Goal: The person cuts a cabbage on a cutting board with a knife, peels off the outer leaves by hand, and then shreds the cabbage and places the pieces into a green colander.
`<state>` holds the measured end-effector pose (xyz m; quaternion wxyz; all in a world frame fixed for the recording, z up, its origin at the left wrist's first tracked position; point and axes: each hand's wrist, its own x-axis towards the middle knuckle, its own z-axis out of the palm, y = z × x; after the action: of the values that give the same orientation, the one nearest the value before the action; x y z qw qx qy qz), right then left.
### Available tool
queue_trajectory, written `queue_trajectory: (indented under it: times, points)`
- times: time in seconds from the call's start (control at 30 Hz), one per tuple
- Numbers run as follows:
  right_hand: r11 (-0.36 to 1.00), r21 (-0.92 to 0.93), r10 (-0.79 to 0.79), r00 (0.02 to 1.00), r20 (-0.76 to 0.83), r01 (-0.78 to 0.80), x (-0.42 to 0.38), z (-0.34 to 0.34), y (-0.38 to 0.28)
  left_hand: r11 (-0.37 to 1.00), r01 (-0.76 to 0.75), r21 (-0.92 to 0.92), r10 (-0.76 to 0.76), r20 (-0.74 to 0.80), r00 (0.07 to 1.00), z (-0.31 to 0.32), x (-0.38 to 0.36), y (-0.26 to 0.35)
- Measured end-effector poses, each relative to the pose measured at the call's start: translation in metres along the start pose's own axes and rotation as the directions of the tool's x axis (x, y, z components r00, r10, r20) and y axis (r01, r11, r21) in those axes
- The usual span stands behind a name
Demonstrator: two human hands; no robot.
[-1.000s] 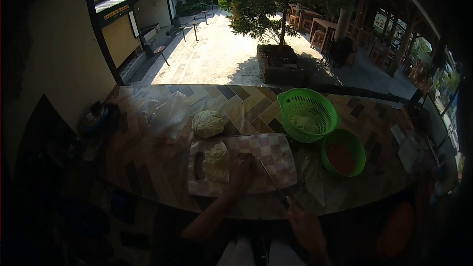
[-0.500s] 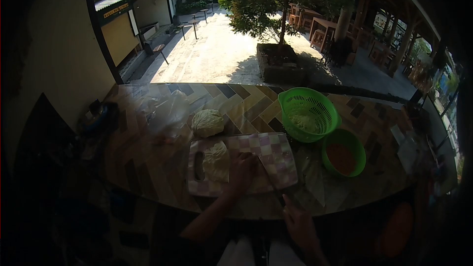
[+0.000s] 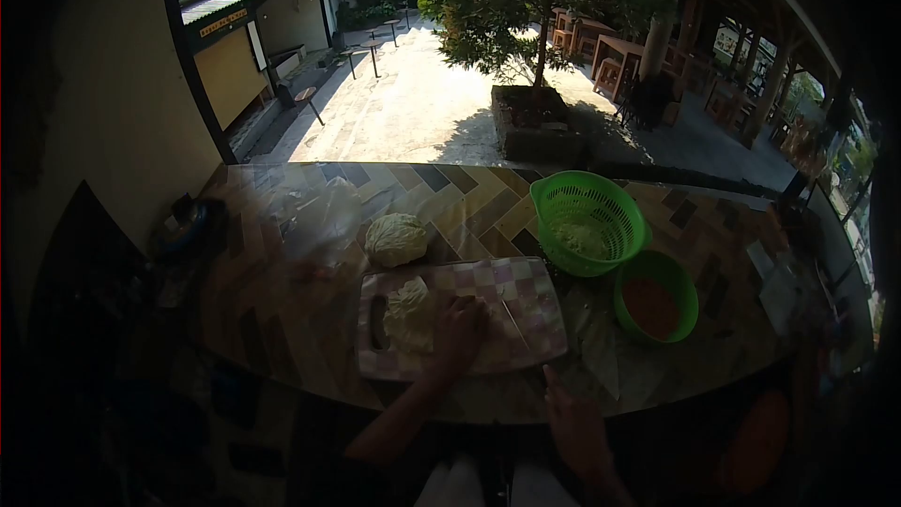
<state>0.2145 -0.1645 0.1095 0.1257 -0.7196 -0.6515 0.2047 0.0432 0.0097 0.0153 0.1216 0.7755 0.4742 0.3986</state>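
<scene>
Pressing down on a cabbage piece (image 3: 410,314) on the checkered cutting board (image 3: 526,296), the left hand (image 3: 460,333) lies flat with fingers spread over the piece's right side, resting on it rather than wrapped around it. The board sits at the near middle of the worktop (image 3: 282,319). The right hand (image 3: 574,422) is at the near edge, right of the board, fingers curled around the handle of a knife (image 3: 514,324); its thin blade angles up and left over the board, tip just right of the left hand. Whether the blade touches the board cannot be told. A second cabbage chunk (image 3: 395,238) lies on the worktop just beyond the board's far left corner. A green colander (image 3: 587,222) holding pale shreds stands at the board's far right. A green bowl (image 3: 655,298) with orange contents stands right of the board, near the colander.
</scene>
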Motion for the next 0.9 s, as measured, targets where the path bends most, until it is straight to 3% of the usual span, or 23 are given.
queue_trajectory:
  times: [0.2,0.4,0.6,0.7,0.8,0.9]
  points:
    - [0.940,0.331,-0.058,0.995,-0.080,0.081,0.002,-0.004,0.018,0.993,-0.010,0.114,0.010,-0.002,1.000,-0.004,0.003,-0.005]
    - [0.918,0.341,-0.166,0.977,-0.131,0.201,-0.002,0.004,0.020,0.996,0.013,0.091,-0.015,0.027,1.000,0.000,0.001,-0.011]
    - [0.942,0.329,-0.074,0.997,0.011,0.066,-0.007,0.004,0.006,0.994,0.008,0.109,-0.010,0.016,1.000,0.001,0.000,-0.010]
    - [0.958,0.269,-0.103,0.995,-0.003,0.100,-0.007,0.007,0.004,0.995,-0.019,0.101,0.018,0.004,1.000,0.006,-0.001,-0.015]
    - [0.972,0.231,0.003,0.989,0.148,-0.037,-0.005,-0.009,-0.007,0.997,-0.038,0.067,0.037,0.009,0.999,0.006,-0.001,-0.018]
    - [0.938,0.331,-0.115,0.993,0.009,0.105,0.004,0.011,0.016,0.997,-0.013,0.070,0.013,0.004,1.000,0.003,0.001,-0.014]
